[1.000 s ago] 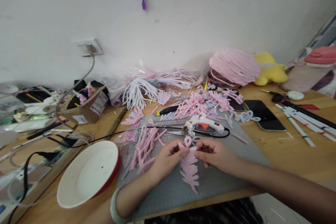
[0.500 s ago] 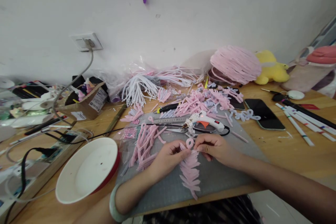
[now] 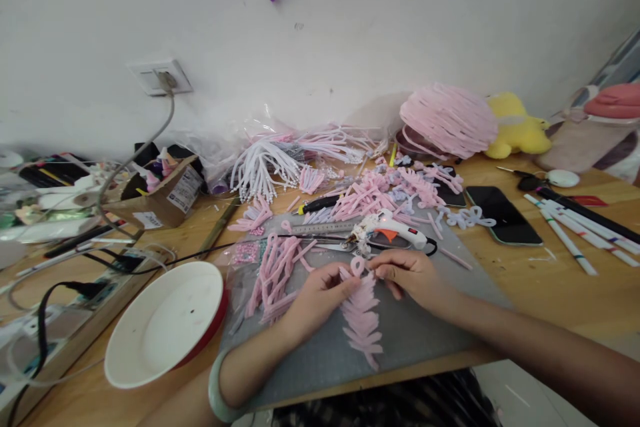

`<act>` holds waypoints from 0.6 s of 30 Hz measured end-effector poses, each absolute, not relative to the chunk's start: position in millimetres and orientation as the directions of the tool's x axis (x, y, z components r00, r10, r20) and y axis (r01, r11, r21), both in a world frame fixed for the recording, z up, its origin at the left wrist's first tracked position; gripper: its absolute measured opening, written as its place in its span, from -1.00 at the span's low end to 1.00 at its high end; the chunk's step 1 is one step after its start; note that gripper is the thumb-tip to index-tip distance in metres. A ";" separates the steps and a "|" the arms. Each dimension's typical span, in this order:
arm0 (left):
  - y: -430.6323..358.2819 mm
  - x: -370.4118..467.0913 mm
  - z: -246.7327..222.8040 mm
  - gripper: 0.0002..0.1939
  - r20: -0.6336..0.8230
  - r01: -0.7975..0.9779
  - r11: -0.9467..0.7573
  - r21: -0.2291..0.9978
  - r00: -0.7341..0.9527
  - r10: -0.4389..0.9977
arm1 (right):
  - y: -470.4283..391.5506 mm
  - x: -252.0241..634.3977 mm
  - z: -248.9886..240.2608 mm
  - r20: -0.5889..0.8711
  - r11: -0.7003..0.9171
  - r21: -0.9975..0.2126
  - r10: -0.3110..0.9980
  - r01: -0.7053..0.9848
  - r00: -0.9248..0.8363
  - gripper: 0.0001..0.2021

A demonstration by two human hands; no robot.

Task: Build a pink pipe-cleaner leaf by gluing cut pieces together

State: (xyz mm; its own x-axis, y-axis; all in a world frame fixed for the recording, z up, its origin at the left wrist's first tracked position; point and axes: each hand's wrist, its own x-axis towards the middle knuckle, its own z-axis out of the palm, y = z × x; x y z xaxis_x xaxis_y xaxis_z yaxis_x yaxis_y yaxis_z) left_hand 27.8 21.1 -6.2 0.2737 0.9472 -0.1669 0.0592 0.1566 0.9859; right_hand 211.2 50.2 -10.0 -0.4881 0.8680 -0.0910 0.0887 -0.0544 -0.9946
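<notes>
A pink fuzzy feather-shaped piece (image 3: 363, 320) with a small loop at its top hangs over the grey mat (image 3: 420, 340). My left hand (image 3: 325, 290) pinches its upper left side, just below the loop. At the upper right edge, the fingers of my right hand (image 3: 405, 273) are closed together on the piece. Just beyond my hands lie a white glue gun (image 3: 405, 233), scissors (image 3: 333, 247) and a metal ruler (image 3: 320, 227). Pink looped stems (image 3: 275, 267) are left of my left hand, and a larger pink pile (image 3: 370, 193) is behind the glue gun.
A white bowl (image 3: 165, 327) and a power strip (image 3: 107, 300) are on the left. White stems (image 3: 265, 167) and a cardboard box (image 3: 173, 197) stand toward the wall. A phone (image 3: 503, 215), markers (image 3: 570, 240) and a yellow plush toy (image 3: 515, 125) are on the right.
Both hands have shifted slightly up and left with the loop end of the pink piece. Its leaf-like strands now look more spread, and both hands still hold it.
</notes>
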 end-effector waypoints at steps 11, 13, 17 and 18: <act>20.2 28.4 -4.7 -0.66 -0.127 0.016 0.127 0.992 0.214 0.968 | 48.4 212.0 -12.2 -0.103 -0.068 -0.994 0.833 0.085 -0.543 -0.65; 19.3 28.4 -5.3 -0.68 -0.106 0.026 0.102 0.994 0.213 0.971 | 47.4 212.0 -12.9 -0.107 -0.065 -0.994 0.808 0.093 -0.579 -0.66; 17.4 28.8 -7.6 -0.71 -0.094 0.057 0.083 0.995 0.229 0.969 | 44.4 210.1 -12.3 -0.110 -0.037 -0.991 0.782 0.130 -0.614 -0.69; 16.9 29.2 -8.2 -0.72 -0.093 0.064 0.080 0.995 0.234 0.968 | 43.8 209.5 -12.0 -0.114 -0.036 -0.990 0.784 0.138 -0.610 -0.69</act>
State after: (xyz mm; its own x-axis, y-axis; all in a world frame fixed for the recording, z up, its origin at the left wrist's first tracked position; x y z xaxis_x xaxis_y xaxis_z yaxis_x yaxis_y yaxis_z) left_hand 29.2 16.9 -8.2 0.2343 0.9677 -0.0930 0.0639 0.0802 0.9947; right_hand 209.5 43.8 -12.0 -0.6104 0.7839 -0.1138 0.1380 -0.0363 -0.9898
